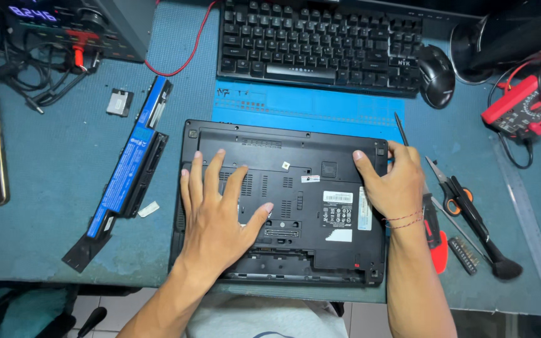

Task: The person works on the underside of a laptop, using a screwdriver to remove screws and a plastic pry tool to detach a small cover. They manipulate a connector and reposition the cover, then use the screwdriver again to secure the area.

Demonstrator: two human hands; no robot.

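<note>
Laptop: a black laptop [295,206] lies upside down, base facing up, at the near edge of the desk [51,206], partly on a blue mat [320,109].
Left hand: the left hand [217,213] lies flat on the left half of the base, fingers [211,169] spread wide, holding nothing.
Right hand: the right hand [396,181] rests on the laptop's right edge, thumb stretched over the base; its curled fingers grip a thin dark tool [401,129] that sticks up past the far right corner.
Left of the laptop: a long battery pack [129,172] with a blue label lies just beside it, a small grey part [119,102] farther off.
Right of the laptop: orange-handled scissors [451,188], a brush [493,250] and a red multimeter [524,100].
Behind: a black keyboard [320,40] and mouse [436,75].
</note>
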